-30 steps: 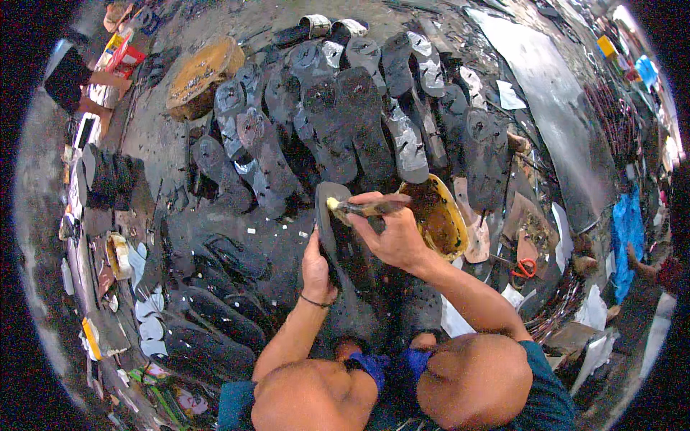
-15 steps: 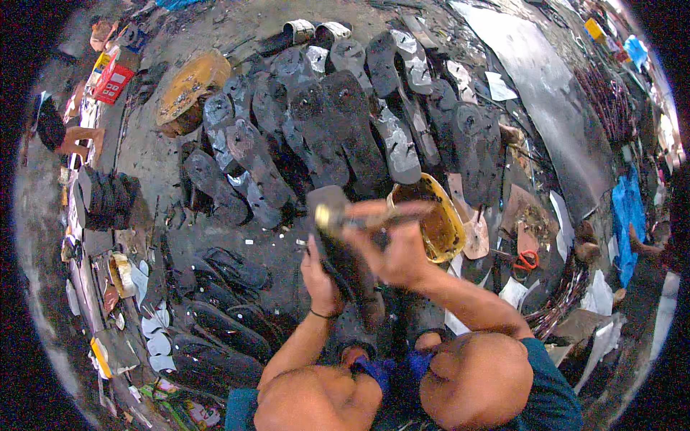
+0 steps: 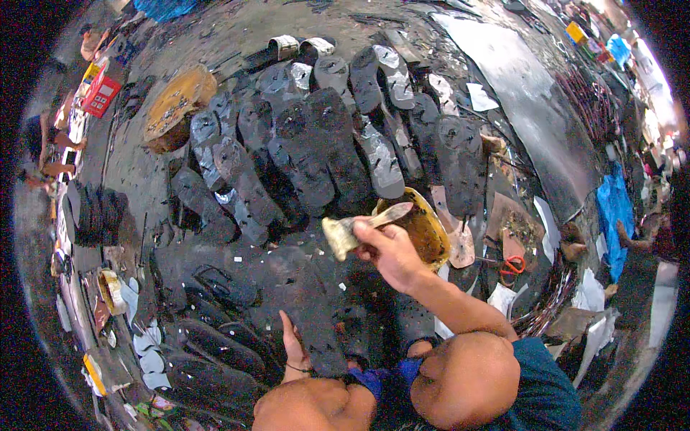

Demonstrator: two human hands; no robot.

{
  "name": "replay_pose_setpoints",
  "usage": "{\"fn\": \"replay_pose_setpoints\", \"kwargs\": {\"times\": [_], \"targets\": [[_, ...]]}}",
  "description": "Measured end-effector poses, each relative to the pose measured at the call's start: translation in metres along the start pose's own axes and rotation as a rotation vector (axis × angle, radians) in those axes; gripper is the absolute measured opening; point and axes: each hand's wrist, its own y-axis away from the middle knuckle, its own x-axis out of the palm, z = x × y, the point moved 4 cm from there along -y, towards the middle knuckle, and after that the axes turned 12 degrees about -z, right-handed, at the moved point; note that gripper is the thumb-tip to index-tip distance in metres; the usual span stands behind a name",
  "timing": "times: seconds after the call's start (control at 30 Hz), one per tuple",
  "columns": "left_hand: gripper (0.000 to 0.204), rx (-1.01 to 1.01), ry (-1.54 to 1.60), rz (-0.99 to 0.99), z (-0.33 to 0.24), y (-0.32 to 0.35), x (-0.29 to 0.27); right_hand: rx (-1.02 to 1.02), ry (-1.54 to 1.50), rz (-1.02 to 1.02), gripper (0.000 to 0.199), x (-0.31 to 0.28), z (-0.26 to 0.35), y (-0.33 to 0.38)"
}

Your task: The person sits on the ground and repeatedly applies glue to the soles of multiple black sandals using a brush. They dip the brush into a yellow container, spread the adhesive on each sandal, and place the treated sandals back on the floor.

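My right hand is closed round the handle of a flat paintbrush. The brush has pale, coated bristles pointing left, and it is in the air just left of a yellow tub smeared with dark brown stuff inside. Low in front of me, my left hand grips the left edge of a flat black shoe sole. Its thumb shows, while the other fingers are hidden under the sole. The brush is apart from the sole.
Many black soles lie in rows ahead, some shiny. Finished-looking black sandals are heaped at the left. Orange-handled scissors lie at the right. A wooden stump and a red box stand at the far left.
My left hand has lowered the sole toward my knees and laid it flatter. My right hand with the brush has come away from the sole, its bristles now pointing left.
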Motion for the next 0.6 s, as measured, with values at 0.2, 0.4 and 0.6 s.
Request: {"fn": "replay_pose_setpoints", "kwargs": {"times": [0.2, 0.4, 0.6], "targets": [[0.087, 0.083, 0.189, 0.036, -0.056, 0.006, 0.090, -0.584, 0.452, 0.228, 0.028, 0.045, 0.008, 0.021], [0.069, 0.463, 0.220, -0.038, -0.104, -0.044, 0.120, -0.822, 0.769, 0.058, 0.020, 0.040, 0.026, 0.020], [0.080, 0.470, -0.076, -0.130, -0.087, -0.065, 0.103, -0.675, 0.594, 0.478, 0.027, 0.071, 0.017, 0.064]]}}
